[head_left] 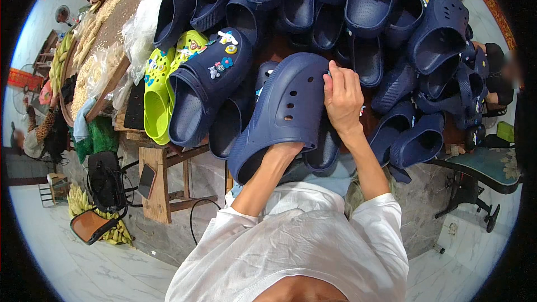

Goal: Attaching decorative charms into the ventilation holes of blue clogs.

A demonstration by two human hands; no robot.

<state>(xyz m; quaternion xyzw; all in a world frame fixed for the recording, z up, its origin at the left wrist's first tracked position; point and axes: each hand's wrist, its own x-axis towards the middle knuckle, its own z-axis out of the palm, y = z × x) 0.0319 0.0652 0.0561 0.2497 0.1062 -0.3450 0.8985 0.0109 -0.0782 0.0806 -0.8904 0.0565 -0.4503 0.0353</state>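
A large navy clog (279,95) with holes in its upper is held up in front of me, toe pointing away. My left hand (286,149) reaches in through its heel opening and bears it from inside; the fingers are hidden. My right hand (342,92) is at the clog's right side near the toe, fingers bent and pressed together with the thumb. What the fingertips pinch there, if anything, is too small to make out. To the left lies another navy clog (215,72) with several colourful charms, beside a pair of lime-green clogs (158,103).
Many navy clogs (375,0) crowd the table ahead and to the right. At left stand a wooden stool (154,190) with a phone (146,181) on it, a black bag (105,176) and corn cobs (114,226). An office chair (481,165) is at right; other people sit at both sides.
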